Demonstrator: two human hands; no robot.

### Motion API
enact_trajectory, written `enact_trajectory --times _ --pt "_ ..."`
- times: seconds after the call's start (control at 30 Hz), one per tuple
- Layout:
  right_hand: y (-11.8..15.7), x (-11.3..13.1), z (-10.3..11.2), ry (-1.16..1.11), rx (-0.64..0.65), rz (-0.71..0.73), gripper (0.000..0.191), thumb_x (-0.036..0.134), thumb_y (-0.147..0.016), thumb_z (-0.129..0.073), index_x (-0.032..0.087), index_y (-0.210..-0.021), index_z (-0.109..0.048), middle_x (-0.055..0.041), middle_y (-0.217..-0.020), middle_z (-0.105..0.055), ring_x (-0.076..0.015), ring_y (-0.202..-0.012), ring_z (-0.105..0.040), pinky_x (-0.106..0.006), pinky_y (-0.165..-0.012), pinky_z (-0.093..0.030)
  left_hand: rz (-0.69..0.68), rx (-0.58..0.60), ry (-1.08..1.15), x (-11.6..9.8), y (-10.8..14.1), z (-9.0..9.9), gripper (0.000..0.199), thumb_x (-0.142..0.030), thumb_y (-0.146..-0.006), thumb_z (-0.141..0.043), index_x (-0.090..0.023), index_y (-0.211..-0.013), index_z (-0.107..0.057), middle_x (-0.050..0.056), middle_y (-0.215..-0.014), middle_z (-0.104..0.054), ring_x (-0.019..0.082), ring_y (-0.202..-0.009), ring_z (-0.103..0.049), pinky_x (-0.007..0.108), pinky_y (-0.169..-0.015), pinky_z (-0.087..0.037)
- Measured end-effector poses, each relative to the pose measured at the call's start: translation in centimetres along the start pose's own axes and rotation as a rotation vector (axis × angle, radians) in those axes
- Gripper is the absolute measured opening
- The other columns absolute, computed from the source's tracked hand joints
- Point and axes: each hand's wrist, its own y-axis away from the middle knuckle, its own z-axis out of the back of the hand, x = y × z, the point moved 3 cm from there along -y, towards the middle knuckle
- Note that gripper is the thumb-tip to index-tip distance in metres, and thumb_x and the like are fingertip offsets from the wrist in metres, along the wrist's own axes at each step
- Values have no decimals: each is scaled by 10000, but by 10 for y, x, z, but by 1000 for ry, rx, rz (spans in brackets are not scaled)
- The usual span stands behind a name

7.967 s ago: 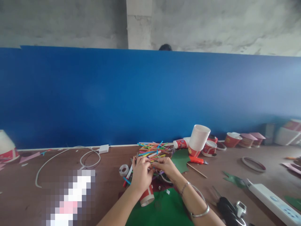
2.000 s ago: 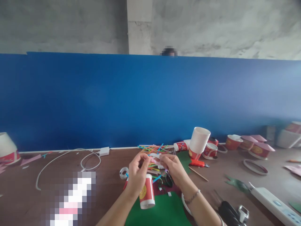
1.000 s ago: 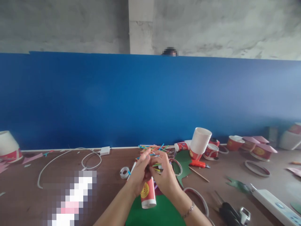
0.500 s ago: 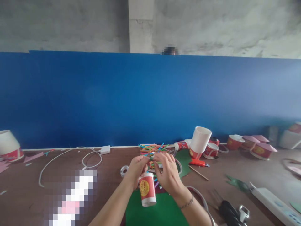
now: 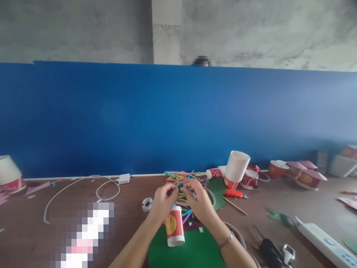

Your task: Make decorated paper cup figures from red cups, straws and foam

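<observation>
One red-and-white cup [image 5: 177, 226] bears a yellow emblem [image 5: 171, 224].

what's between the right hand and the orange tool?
Head view: from the right hand toward the orange tool, part of a pale loop, then green sheet.

Power strip [image 5: 325, 241]: one
Left hand [image 5: 162, 204] plus right hand [image 5: 199, 203], left of strip: two
Cup in hand [image 5: 175, 227], left of strip: one
Red-handled cutter [image 5: 233, 193], left of strip: one
Pink-topped cups [image 5: 308, 181], behind strip: three
</observation>
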Motion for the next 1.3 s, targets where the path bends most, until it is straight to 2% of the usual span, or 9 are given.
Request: enact_trajectory --times 0.37,0.47,0.57,0.67,0.73,0.8,1.0,1.2,1.3 --pt "4 7 3 193 -123 168 145 225 -828 -552 225 -801 -694 -66 -877 -677 -222 -858 -600 -372 -798 -468 -25 9 -6 6 -2 -4 217 -322 -775 -522 -140 -699 -613 0 -592 -571 124 -550 -489 216 -534 -373" --pt "4 6 -1 72 -61 76 179 264 -846 -530 223 -927 -684 -74 -944 -678 -215 -880 -613 -357 -806 -477 -49 9 -28 1 -2 1 223 -333 -794 -517 -142 -748 -623 5 -634 -590 127 -570 -501 217 -549 -383" --pt "4 0 -6 -128 36 -114 293 333 -846 -520 204 -1102 -581 -60 -908 -669 -180 -757 -620 -291 -651 -497 -79 26 -40 -4 0 5 212 -328 -800 -527 -147 -768 -633 27 -707 -627 145 -631 -533 224 -587 -401" --pt "3 -4 -9 -179 105 -193 243 403 -844 -508 180 -903 -586 -7 -701 -605 -137 -607 -540 -224 -507 -416 -108 117 -55 -6 1 5 207 -314 -815 -525 -153 -771 -647 34 -722 -634 156 -682 -542 230 -624 -402" --pt "2 -5 -8 -154 150 -169 285 415 -847 -501 174 -705 -556 12 -623 -534 -115 -577 -473 -214 -508 -380 -99 176 -39 -4 1 2 196 -300 -812 -534 -149 -761 -648 34 -715 -630 158 -691 -542 234 -637 -402" --pt "2 -4 -8 -178 178 -147 341 420 -853 -485 171 -623 -523 20 -589 -482 -106 -566 -428 -212 -514 -362 -69 196 16 0 1 0 175 -287 -798 -555 -142 -741 -636 31 -709 -621 155 -687 -540 237 -639 -404" --pt "2 -8 -12 -379 229 -272 475 561 -836 -431 181 -551 -448 39 -486 -405 -89 -451 -375 -215 -438 -292 45 231 190 6 0 -4 178 -302 -768 -594 -138 -697 -586 14 -659 -578 133 -622 -522 232 -593 -402" --pt "2 -16 -11 -193 69 -201 481 527 -873 -396 187 -535 -434 25 -474 -466 -101 -462 -434 -217 -475 -333 204 179 330 7 2 -11 228 -347 -690 -674 -135 -717 -595 -4 -646 -576 109 -582 -499 215 -566 -377" --pt "3 -18 -9 -82 73 -208 484 486 -903 -355 189 -537 -465 13 -462 -499 -115 -455 -472 -227 -486 -354 209 133 317 10 1 -12 224 -341 -674 -674 -133 -679 -591 -8 -615 -561 109 -568 -493 218 -560 -371"
